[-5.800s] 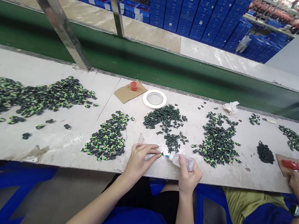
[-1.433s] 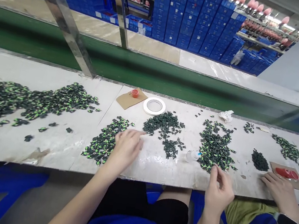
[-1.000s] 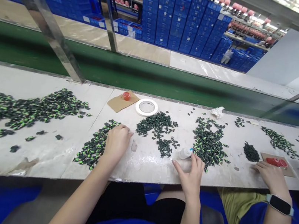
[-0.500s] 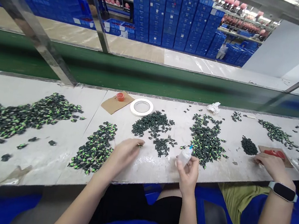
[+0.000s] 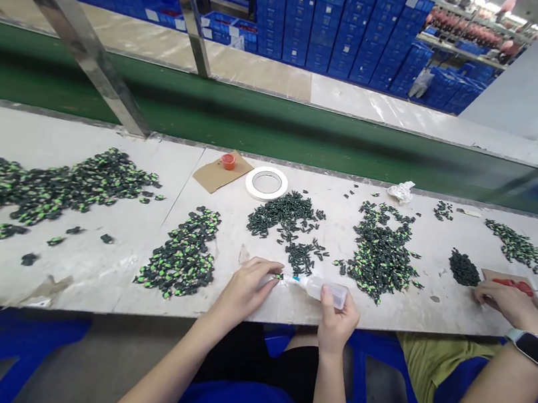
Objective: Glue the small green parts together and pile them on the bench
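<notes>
Between thumb and fingertips my left hand [image 5: 247,287] pinches a small black-and-green part [image 5: 279,276]. My right hand [image 5: 338,319] is closed around a white squeeze bottle [image 5: 327,292], tipped on its side with its blue-tipped nozzle pointing left, at or very near the part; I cannot tell if they touch. Just beyond the hands lies a pile of small dark pieces [image 5: 281,213], with a smaller heap of them [image 5: 301,259] nearer. Piles of black-and-green parts lie left [image 5: 180,255] and right [image 5: 379,255] of my hands.
A white tape roll [image 5: 266,183] and a red cup [image 5: 228,161] on brown cardboard [image 5: 214,180] lie at the back. Crumpled tissue [image 5: 400,191] is near the rear edge. At right, a co-worker's hands [image 5: 511,302] work beside a dark pile [image 5: 464,268]. A metal post [image 5: 92,61] slants at left.
My right hand has tilted the bottle from upright to sideways, nozzle toward my left hand. My left hand has moved right with the small part, up to the nozzle. The camera view has shifted.
</notes>
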The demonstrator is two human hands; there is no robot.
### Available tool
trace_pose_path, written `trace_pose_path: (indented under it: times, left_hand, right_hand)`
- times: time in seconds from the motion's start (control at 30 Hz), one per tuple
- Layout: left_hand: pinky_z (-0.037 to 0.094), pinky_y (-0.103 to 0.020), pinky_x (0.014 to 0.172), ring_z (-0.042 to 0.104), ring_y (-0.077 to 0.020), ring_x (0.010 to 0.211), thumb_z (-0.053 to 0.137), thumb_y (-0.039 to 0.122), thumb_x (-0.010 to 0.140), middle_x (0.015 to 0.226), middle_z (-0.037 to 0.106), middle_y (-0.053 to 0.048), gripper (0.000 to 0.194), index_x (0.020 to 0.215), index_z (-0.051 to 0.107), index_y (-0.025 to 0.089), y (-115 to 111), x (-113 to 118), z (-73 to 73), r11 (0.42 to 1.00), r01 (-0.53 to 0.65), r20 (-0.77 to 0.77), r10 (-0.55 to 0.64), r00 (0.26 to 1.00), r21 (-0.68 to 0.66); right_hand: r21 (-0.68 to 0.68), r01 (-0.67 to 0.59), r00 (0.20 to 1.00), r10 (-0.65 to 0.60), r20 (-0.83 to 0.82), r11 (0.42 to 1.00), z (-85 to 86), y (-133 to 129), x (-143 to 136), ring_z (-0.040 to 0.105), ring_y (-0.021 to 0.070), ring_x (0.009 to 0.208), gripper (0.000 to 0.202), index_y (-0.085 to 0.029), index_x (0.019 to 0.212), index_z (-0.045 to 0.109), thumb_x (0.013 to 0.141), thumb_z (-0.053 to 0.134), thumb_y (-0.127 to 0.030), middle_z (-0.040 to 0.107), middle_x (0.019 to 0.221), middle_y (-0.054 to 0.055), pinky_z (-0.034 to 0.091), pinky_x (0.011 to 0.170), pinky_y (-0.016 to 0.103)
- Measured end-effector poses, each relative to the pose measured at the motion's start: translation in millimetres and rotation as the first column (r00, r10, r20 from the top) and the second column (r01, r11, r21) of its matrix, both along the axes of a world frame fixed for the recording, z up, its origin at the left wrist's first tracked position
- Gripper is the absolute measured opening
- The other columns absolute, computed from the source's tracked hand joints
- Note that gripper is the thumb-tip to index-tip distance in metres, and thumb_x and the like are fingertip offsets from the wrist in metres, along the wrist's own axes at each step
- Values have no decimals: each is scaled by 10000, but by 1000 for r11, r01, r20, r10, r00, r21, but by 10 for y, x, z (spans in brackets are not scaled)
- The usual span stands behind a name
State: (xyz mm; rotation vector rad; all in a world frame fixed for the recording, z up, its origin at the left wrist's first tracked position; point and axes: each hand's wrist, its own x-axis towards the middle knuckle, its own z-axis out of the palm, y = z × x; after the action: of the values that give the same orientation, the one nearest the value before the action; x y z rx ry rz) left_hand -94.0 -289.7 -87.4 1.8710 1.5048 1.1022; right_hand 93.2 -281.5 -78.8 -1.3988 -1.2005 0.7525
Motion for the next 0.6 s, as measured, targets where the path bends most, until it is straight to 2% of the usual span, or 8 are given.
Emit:
trace_pose_path:
  times: [0.1, 0.23, 0.6]
  left_hand:
    - [560, -357, 834, 694, -193, 886, 553, 167, 855, 963, 702, -94, 203, 1051, 609, 169, -10, 33, -27, 999, -43, 68, 45, 997, -24]
    - [572, -342, 824, 716, -188, 857, 577, 170, 844, 956, 711, -81, 191, 1031, 608, 185, -10, 43, -56, 997, -68, 121, 70, 990, -23]
    - [558, -339, 832, 721, -203, 869, 611, 161, 818, 933, 741, -60, 190, 1005, 620, 195, 0, 42, -55, 993, -92, 157, 102, 982, -72]
  right_hand:
    - [1, -41, 993, 41, 109, 999, 32, -7, -70, 529, 135, 517, 324, -160, 665, 622, 767, 639, -467, 604, 559, 1, 427, 514, 240]
    - [26, -45, 981, 39, 191, 999, 36, 6, -90, 480, 109, 467, 351, -160, 613, 590, 776, 625, -468, 550, 504, -21, 394, 475, 221]
    - [38, -43, 981, 35, 191, 998, 16, 22, -108, 400, 88, 465, 385, -175, 549, 501, 793, 616, -451, 429, 485, -55, 345, 460, 207]
